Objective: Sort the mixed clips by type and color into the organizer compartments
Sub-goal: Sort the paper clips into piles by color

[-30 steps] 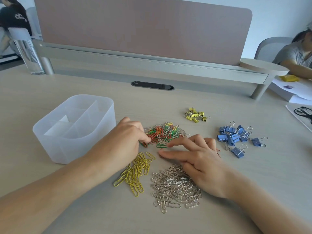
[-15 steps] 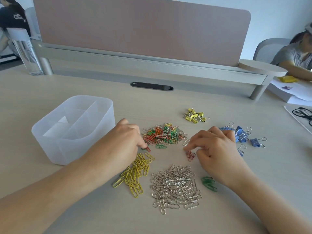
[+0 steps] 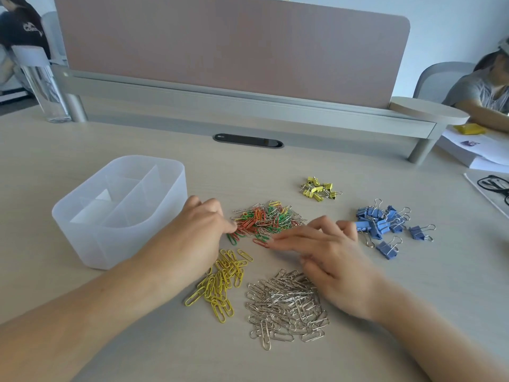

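What the coming move turns on, as I read it, is the red paper clip [image 3: 260,242] lying loose on the desk just off the near edge of the mixed pile [image 3: 268,217]. From my right hand [image 3: 327,252] it lies at 9 o'clock, right at the end of the outstretched fingertips [image 3: 272,243], which look to be touching or all but touching it. Its long axis runs roughly from 10 to 4 o'clock, so it lies slantwise across the line of those fingers.

The right hand is flat and low with its fingers mostly straight. It has hold of nothing that I can see. My left hand [image 3: 201,230] is curled with its fingertips at the pile's 9 o'clock edge, and the red clip sits at about 4 o'clock from them. Whether that hand has a clip pinched I cannot tell (the knuckles hide the pads).

The right hand is plainly the nearer, so I judge the move is to drag the red clip clear towards 6 o'clock. It has to stay apart from the yellow paper clips [image 3: 220,282] and the silver paper clips [image 3: 286,304] heaped there. The organizer [image 3: 118,244] stands at 9 o'clock of the pile, beyond the left hand, and filling it looks some way off.
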